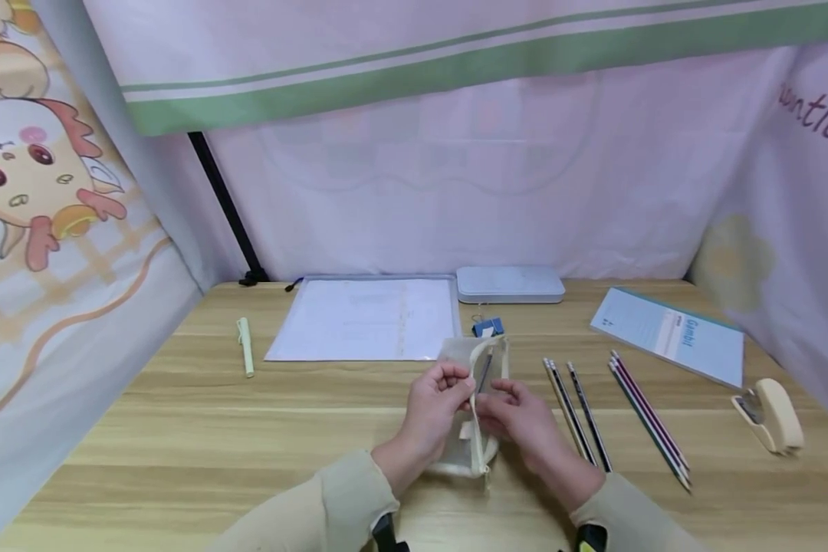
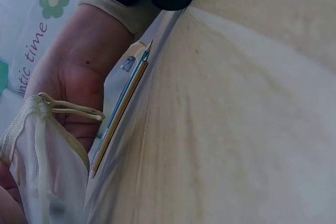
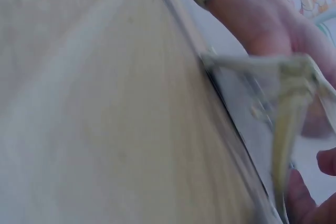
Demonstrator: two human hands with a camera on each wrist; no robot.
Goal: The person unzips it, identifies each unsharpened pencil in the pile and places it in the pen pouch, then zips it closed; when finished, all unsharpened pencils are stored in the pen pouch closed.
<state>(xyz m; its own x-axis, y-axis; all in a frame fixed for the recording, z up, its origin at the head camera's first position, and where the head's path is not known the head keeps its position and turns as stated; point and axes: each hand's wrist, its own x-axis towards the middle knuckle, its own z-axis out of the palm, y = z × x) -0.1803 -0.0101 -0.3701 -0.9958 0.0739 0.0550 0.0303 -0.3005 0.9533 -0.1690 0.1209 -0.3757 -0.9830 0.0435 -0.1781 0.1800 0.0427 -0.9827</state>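
Observation:
A translucent mesh zip pouch (image 1: 458,349) with cream edging stands on the table between both hands, its mouth parted. My left hand (image 1: 431,408) pinches the left side of the zip edge between thumb and fingers. At the right edge of the mouth, my right hand (image 1: 520,422) grips the pouch with curled fingers. A dark pencil (image 1: 485,369) shows inside the pouch. In the left wrist view the zip end of the pouch (image 2: 65,182) faces the camera. Blurred in the right wrist view, the cream zip strip (image 3: 286,135) runs down toward my right fingers.
Right of the pouch lie several striped pencils (image 1: 589,414) and another bundle of pencils (image 1: 648,422). Farther right are a blue notebook (image 1: 662,333) and a cream stapler (image 1: 776,418). Behind sit a blue binder clip (image 1: 487,328), a white case (image 1: 510,285) and papers (image 1: 366,322); a pale green pen (image 1: 245,346) lies left.

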